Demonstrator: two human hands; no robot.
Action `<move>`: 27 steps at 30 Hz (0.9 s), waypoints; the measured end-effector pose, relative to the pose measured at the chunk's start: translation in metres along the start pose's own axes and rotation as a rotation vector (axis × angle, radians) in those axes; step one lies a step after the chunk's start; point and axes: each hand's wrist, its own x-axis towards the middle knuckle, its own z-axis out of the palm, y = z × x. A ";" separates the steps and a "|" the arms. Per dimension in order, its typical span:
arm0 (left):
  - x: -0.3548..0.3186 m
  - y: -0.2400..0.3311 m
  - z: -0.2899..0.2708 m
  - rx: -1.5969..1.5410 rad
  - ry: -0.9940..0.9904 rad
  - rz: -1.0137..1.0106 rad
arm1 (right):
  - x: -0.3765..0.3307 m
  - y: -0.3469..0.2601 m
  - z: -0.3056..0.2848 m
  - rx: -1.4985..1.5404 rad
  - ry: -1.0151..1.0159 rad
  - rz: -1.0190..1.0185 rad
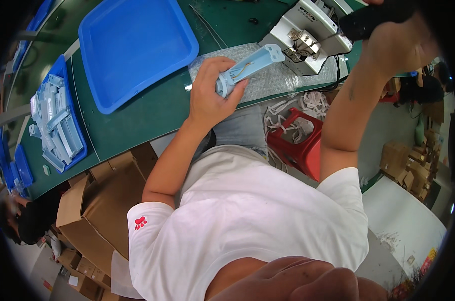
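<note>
My left hand (206,98) is closed round the thick end of a light-blue plastic housing (257,61). The long open trough of the part points up and to the right, and a thin yellowish strip or wire shows inside it. At the upper right my right hand (400,50) grips a black electric screwdriver (362,24). Its thin bit points left, at the metal front of a white and grey screw feeder (308,35); whether the tip touches it I cannot tell. Some fingers of that hand are hidden by the dark rim of the picture.
A large blue tray (98,95) lies on the green table (119,133), left of my left hand. Farther left, a blue bin (82,145) holds several light-blue parts. Bubble wrap (267,83) lies under the feeder. Below the table are a red stool (308,145) and a cardboard box (97,205).
</note>
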 end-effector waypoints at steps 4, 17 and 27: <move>0.000 -0.001 0.001 -0.007 0.011 0.035 | -0.019 0.015 -0.046 0.414 0.007 0.418; -0.001 -0.004 -0.001 -0.033 0.035 0.075 | -0.002 0.015 -0.035 0.539 0.050 0.533; -0.001 -0.005 -0.001 -0.003 0.030 0.069 | -0.033 -0.008 0.024 0.141 0.171 0.467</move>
